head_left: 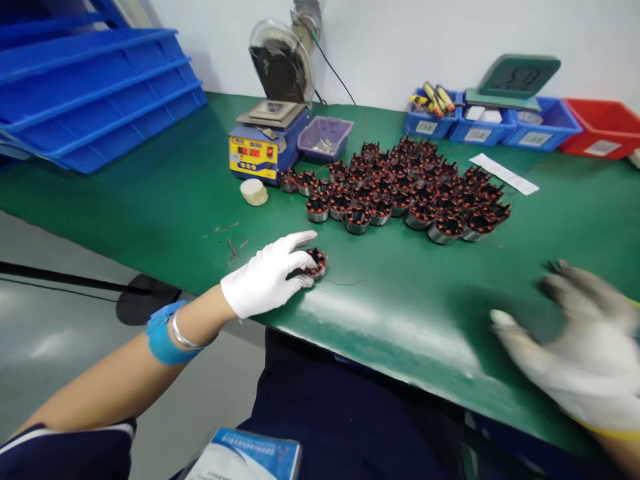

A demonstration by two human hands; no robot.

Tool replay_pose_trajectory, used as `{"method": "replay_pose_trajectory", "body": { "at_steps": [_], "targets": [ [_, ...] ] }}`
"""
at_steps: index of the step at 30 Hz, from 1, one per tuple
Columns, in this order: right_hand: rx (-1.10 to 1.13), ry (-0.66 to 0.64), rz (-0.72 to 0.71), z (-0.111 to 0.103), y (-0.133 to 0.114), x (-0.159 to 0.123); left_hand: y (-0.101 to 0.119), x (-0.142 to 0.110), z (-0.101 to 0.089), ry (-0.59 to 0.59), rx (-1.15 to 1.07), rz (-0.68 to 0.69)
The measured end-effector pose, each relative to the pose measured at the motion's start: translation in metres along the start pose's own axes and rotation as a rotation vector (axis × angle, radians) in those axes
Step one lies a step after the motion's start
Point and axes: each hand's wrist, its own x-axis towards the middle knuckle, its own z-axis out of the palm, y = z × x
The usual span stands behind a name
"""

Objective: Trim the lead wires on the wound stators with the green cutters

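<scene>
My left hand, in a white glove, has its fingers around a small motor stator with copper windings, near the table's front edge. Part of that stator is hidden under the fingers. Over the right side of the table is my right hand, gloved and smeared by motion. Its thumb and fingers are apart, with dark fingertips and nothing seen between them. Behind my left hand stands a crowded group of similar stators, copper sides up, with grey metal rims.
On the green table stand a blue-yellow soldering pot, a purple tray, a pale round sponge-like piece, blue bins, a red bin, a digital clock, a paper strip and blue stacked trays.
</scene>
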Motion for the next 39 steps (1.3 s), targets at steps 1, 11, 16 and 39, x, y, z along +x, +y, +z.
{"method": "replay_pose_trajectory", "body": {
  "at_steps": [1, 11, 16, 39],
  "targets": [
    [0.074, -0.107, -0.124, 0.002, -0.02, 0.009, 0.009, 0.0, 0.004, 0.033, -0.028, 0.072],
    [1.069, -0.757, 0.299, 0.036, -0.065, 0.084, 0.076, 0.066, 0.022, -0.081, -0.412, -0.411],
    [1.022, -0.847, 0.311, 0.028, -0.059, 0.081, 0.113, 0.092, 0.035, -0.206, -0.065, -0.285],
    [0.774, -0.381, -0.001, 0.012, -0.073, 0.072, 0.057, 0.101, 0.005, -0.48, -0.464, -0.169]
  ]
}}
